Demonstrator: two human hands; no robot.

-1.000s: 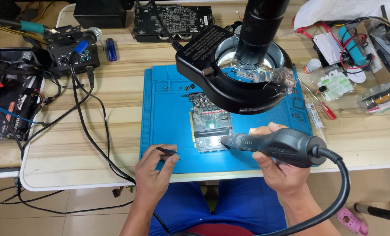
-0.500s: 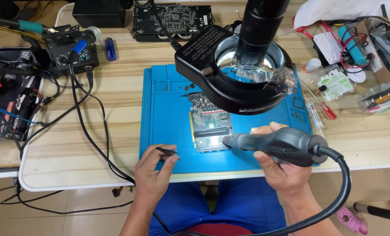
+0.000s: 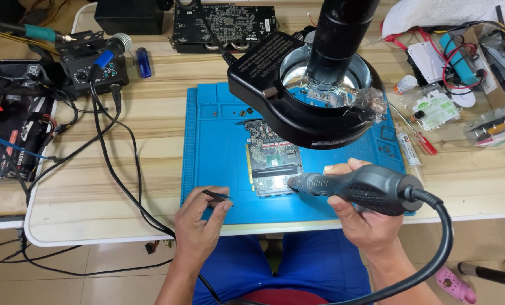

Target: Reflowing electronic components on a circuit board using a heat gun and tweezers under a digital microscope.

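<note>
The right hand point(image 3: 365, 212) has shifted the grey hot-air handle point(image 3: 365, 189) slightly, so its nozzle tip now sits a touch lower over the near edge of the circuit board point(image 3: 272, 161). The left hand point(image 3: 198, 226) with its tweezers point(image 3: 217, 196) has barely drifted on the blue mat point(image 3: 218, 141).

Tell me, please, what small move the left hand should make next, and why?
Probably bring the tweezers in the left hand rightward to the circuit board. The right hand already aims the hot-air handle with its nozzle at the board's lower edge, while the tweezer tips rest apart from the board, over the blue mat.
</note>
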